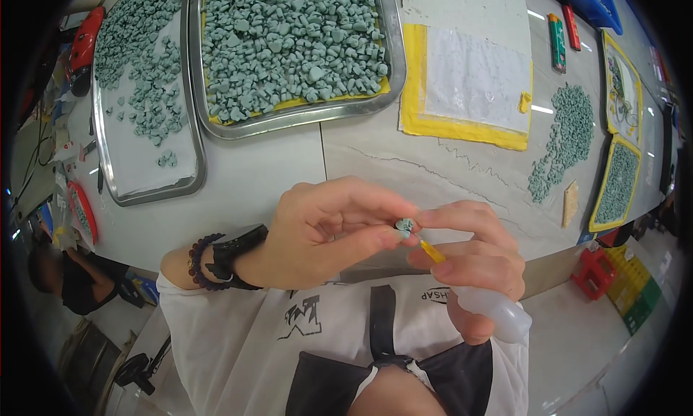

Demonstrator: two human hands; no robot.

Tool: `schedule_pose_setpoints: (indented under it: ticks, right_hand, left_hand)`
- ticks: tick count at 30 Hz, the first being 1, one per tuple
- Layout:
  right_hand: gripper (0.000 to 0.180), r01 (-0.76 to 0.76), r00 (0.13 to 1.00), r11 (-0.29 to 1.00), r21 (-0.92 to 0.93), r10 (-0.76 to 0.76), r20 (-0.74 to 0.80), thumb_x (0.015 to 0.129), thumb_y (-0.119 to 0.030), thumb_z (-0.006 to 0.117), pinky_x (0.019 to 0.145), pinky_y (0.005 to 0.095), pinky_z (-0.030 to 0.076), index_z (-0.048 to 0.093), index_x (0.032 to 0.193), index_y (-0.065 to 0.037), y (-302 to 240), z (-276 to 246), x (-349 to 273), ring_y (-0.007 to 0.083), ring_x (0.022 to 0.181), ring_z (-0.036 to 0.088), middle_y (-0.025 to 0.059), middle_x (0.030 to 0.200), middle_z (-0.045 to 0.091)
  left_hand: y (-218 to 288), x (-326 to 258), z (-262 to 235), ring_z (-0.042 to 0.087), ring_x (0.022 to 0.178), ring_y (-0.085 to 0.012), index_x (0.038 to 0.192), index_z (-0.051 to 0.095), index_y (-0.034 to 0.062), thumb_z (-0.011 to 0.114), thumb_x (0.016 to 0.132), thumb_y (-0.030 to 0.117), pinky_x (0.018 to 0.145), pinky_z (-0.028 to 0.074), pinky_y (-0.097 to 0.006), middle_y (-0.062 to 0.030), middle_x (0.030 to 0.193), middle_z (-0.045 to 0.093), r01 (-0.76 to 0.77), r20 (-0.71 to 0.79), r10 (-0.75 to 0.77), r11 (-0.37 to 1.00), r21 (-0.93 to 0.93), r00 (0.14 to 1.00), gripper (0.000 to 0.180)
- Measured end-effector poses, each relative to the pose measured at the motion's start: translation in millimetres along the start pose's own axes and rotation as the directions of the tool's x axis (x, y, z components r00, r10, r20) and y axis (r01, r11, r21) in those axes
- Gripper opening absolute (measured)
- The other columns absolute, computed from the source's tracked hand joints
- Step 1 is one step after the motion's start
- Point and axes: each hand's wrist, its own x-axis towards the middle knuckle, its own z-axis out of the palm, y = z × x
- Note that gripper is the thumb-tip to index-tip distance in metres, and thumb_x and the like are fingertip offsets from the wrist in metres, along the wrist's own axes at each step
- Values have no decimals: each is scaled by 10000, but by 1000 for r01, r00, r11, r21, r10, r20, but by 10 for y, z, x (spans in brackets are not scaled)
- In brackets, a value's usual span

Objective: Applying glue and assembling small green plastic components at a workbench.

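Observation:
Between thumb and fingertips, my left hand [339, 232] pinches a small grey-green piece [405, 225]. A black watch [238, 253] and a beaded bracelet are on that wrist. My right hand [473, 250] is closed around a soft translucent squeeze bottle [498, 313] with a yellow tip [432, 252]. The thin end of the tip points up at the piece, touching it or very close; I cannot tell which. My right index fingertip is right beside the piece. Part of the bottle is hidden by my fingers.
A metal tray [216, 131] heaped with grey-green pieces lies ahead, another tray [144, 196] to its left. A yellow-edged sheet [462, 138] lies right of them. Farther right are a loose pile of pieces [567, 138], a green lighter-like object [556, 44] and a yellow-rimmed tray [598, 221].

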Motion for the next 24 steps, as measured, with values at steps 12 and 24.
schedule_pose_setpoints:
  ticks: [12, 24]
  right_hand:
    - [573, 5, 1000, 998, 58, -5, -4, 897, -577, 390, 643, 430, 484, 574, 914, -34, 29, -25, -35, 375, 855, 641, 100, 729, 647]
    - [579, -4, 1000, 999, 38, 4, 22, 912, -591, 334, 634, 447, 493, 521, 922, -43, 29, -35, -35, 396, 811, 644, 109, 623, 628]
  left_hand:
    - [-14, -8, -7, 615, 1007, -284, 1125, 474, -86, 478, 873, -99, 832, 545, -345, -230, 1076, 588, 13, -10, -13, 1000, -29, 1000, 252]
    - [-29, -29, 13, 620, 992, -259, 1131, 474, -71, 483, 876, -86, 814, 543, -320, -214, 1069, 595, 34, -53, -39, 995, -92, 998, 256]
